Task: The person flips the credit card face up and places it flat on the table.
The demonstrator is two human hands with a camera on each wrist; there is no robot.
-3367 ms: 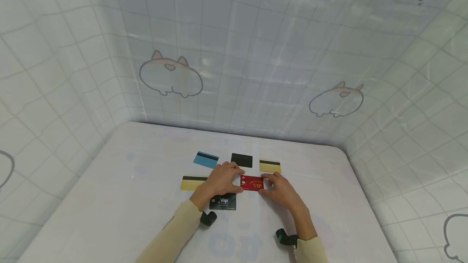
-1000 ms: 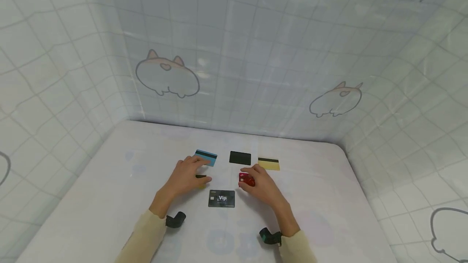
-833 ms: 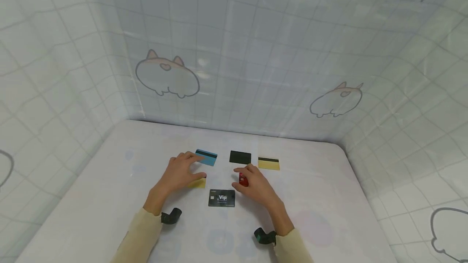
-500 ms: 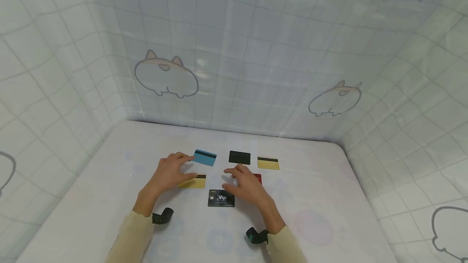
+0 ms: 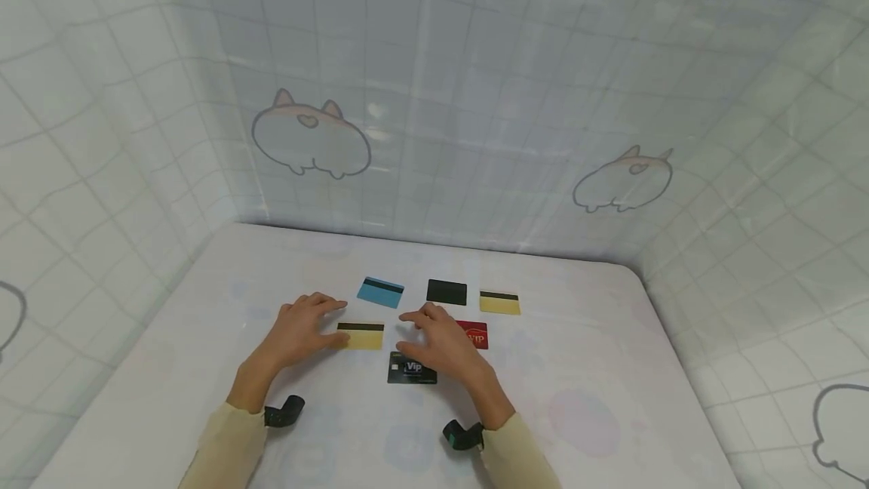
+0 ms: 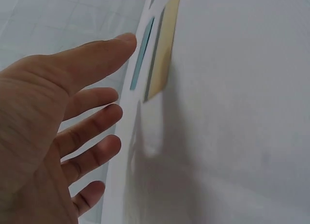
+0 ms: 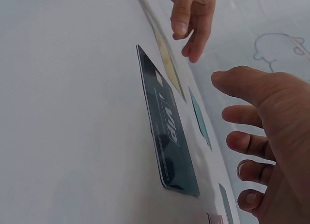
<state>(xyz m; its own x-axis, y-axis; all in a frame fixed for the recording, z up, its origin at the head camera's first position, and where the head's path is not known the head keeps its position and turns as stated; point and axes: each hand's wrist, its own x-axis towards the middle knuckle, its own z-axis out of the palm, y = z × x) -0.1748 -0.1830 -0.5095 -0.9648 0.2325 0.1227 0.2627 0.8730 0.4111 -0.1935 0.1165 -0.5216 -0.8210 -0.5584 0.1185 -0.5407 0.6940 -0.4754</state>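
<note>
White table [image 5: 570, 323] with a layout that looks pretty much finished, nothing in anyone's grip.

Left hand [image 5: 292, 330] is spread, thumb by the left edge of the nearer yellow card [image 5: 363, 339], touching or not I can't tell. Right hand [image 5: 444, 342] is spread too, pinching nothing, partly blocking the red VIP card [image 5: 478, 336], thumb over the far edge of the black Vip card [image 5: 414, 372]. Back row, lying flat: blue card [image 5: 381, 293], plain black card [image 5: 446, 293], farther yellow card [image 5: 499, 304]. If anything's left to do, it doesn't show.
</note>
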